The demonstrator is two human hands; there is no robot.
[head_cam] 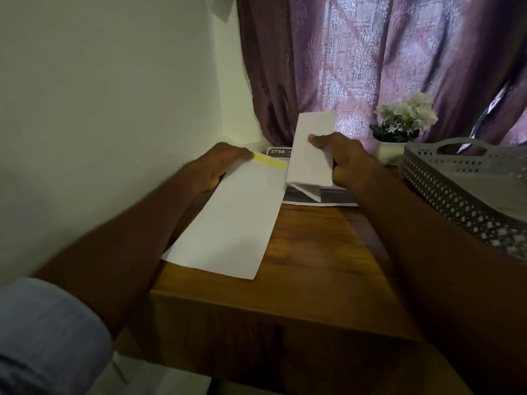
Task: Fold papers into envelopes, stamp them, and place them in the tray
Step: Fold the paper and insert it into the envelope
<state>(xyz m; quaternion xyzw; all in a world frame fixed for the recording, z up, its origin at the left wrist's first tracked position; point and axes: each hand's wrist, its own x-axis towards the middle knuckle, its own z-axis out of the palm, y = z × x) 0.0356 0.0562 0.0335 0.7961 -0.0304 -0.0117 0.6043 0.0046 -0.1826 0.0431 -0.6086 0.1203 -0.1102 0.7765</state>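
Observation:
A long white envelope (232, 220) with a yellow strip at its far end lies slanted over the left part of the wooden table (313, 260). My left hand (219, 166) holds its far end, thumb on top near the yellow strip. My right hand (345, 161) pinches a folded white paper (309, 155) and holds it upright just right of the envelope's far end. A grey perforated tray (445, 183) with a handle stands at the right edge of the table.
A printed sheet (322, 199) with the number 2758 lies under the folded paper at the back. A white pot of white flowers (399, 129) stands behind the tray. A white wall runs along the left and a purple curtain (370, 67) hangs behind.

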